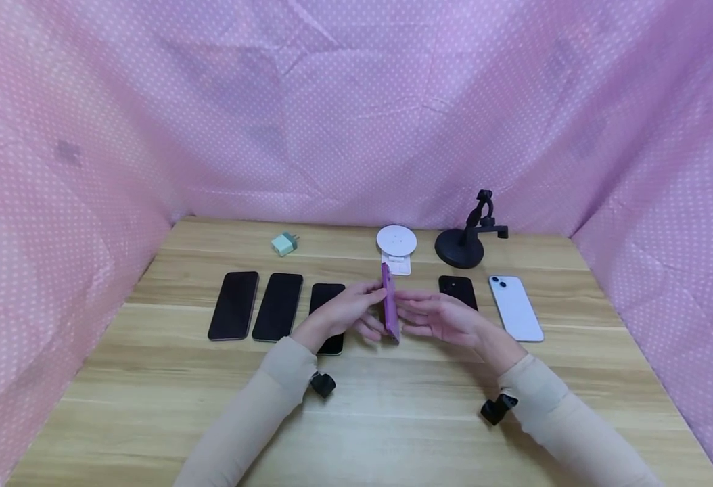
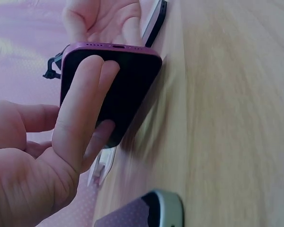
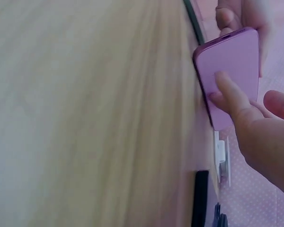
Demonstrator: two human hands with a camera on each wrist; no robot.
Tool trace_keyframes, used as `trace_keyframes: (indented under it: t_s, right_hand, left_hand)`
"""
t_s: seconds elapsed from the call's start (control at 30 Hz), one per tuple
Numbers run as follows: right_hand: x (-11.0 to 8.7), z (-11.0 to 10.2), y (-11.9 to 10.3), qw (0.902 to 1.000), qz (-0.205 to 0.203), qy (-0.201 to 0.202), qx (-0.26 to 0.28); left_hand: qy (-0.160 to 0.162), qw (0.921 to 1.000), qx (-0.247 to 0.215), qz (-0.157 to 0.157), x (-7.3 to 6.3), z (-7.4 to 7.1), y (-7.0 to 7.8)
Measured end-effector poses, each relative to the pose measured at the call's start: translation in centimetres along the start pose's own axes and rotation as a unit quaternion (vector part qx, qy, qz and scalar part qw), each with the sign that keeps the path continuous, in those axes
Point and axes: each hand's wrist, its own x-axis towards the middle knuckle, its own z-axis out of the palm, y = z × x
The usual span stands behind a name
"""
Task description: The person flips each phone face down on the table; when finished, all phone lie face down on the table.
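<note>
A smartphone (image 1: 390, 308) with a pinkish-purple back stands on its long edge between the hands, near the middle of the table. My left hand (image 1: 346, 312) holds it, thumb at the upper edge and fingers on the black screen (image 2: 130, 80). From the other side, my right hand (image 1: 448, 319) touches the back (image 3: 236, 56) with nearly straight fingertips, its thumb held away. Beneath the left hand lies a phone with a dark screen (image 1: 327, 295). A black phone (image 1: 457, 289) lies partly hidden behind the right hand.
Two more dark-screened phones (image 1: 233, 306) lie at left, and a white phone (image 1: 517, 310) at right. Along the back are a pale green charger plug (image 1: 284, 243), a round white charging pad (image 1: 396, 240) and a black stand (image 1: 461, 249). Pink dotted cloth (image 1: 356, 135) hangs around the table.
</note>
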Motion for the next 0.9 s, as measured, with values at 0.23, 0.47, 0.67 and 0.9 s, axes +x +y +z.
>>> trace_keyframes:
  t_s: [0.23,0.47,0.67,0.9]
  right_hand:
    - [-0.6,-0.7,-0.1,0.9994,0.008,0.031,-0.011]
    - [-1.1,-1.5,-0.4,0.9988,0.017,0.037,-0.025]
    - [-1.4,-2.0,-0.4,0.9981,0.019,0.040,-0.044]
    - [-1.3,-2.0,-0.4,0.9977,0.021,0.042,-0.048]
  left_hand:
    - [0.009,0.9997,0.021,-0.007,-0.4,-0.5,0.0]
    - [0.016,0.9991,0.033,-0.021,-0.1,-0.8,-0.5]
    - [0.023,0.9972,0.061,-0.036,0.0,-0.8,-0.7]
    - [0.036,0.9950,0.081,-0.047,-0.1,-0.7,-0.8]
